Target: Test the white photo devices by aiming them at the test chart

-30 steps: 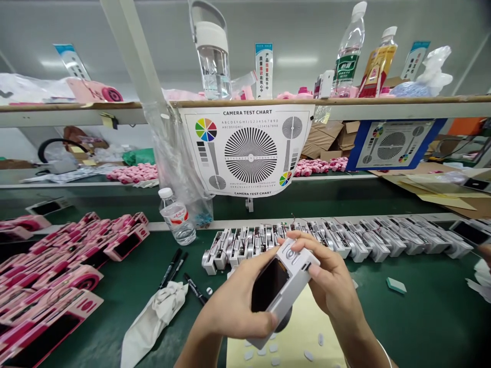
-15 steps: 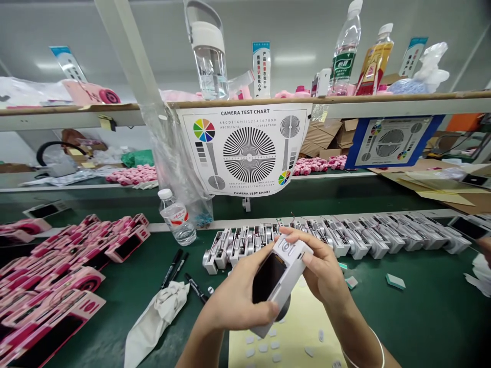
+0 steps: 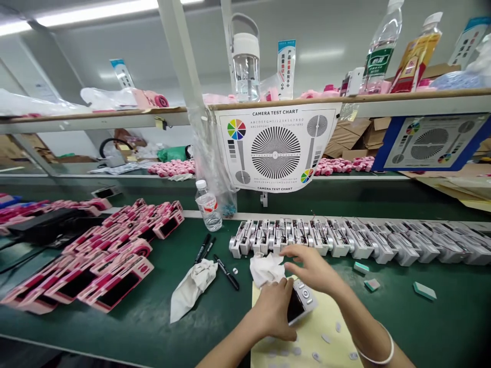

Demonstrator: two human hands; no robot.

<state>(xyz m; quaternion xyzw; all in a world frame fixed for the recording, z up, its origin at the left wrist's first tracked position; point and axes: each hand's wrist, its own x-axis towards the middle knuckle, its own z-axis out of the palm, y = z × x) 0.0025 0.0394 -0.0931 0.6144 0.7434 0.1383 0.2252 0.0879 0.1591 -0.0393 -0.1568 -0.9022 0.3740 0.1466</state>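
Observation:
My left hand [image 3: 274, 312] grips a small white camera [image 3: 302, 302] with a dark screen, held low over a yellow sheet [image 3: 307, 335] on the green table. Above the camera my right hand [image 3: 312, 266] hovers with its fingers curled loosely and apart, beside a crumpled white cloth [image 3: 266, 268]. Nothing shows in the right hand. Just beyond the hands runs a long row of white camera bodies [image 3: 345, 240].
Pink cameras [image 3: 115, 255] are piled at the left. A second white cloth [image 3: 192, 286], black markers [image 3: 215, 255] and a water bottle [image 3: 209, 207] lie left of centre. Small green-white pads [image 3: 424, 291] sit at the right. A camera test chart [image 3: 276, 148] hangs from the shelf.
The camera has come down from chest height to the yellow sheet. My right hand let go of it and rose above it. The view swung left.

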